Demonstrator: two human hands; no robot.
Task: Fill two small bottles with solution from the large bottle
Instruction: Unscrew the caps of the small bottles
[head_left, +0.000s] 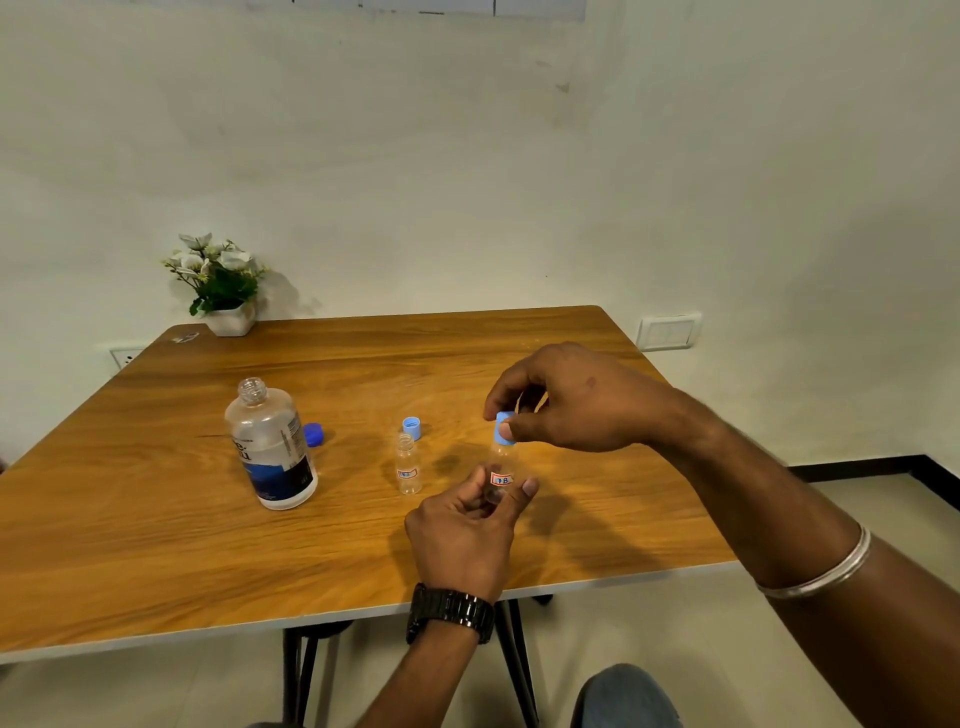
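Head view shows the left hand (470, 519) gripping the base of a small bottle (501, 470) marked 17B, steadying it above the desk (156, 545), while the right hand (566, 400) pinches its light blue cap (504, 428), probably twisting it (on or off, I cannot tell). Left of that bottle stands the second small bottle (408, 465), uncapped, its loose cap (411, 428) just behind it. Further left is the large bottle (271, 447), open for pouring, its dark blue cap (313, 434) beside it. Three bottles, three caps.
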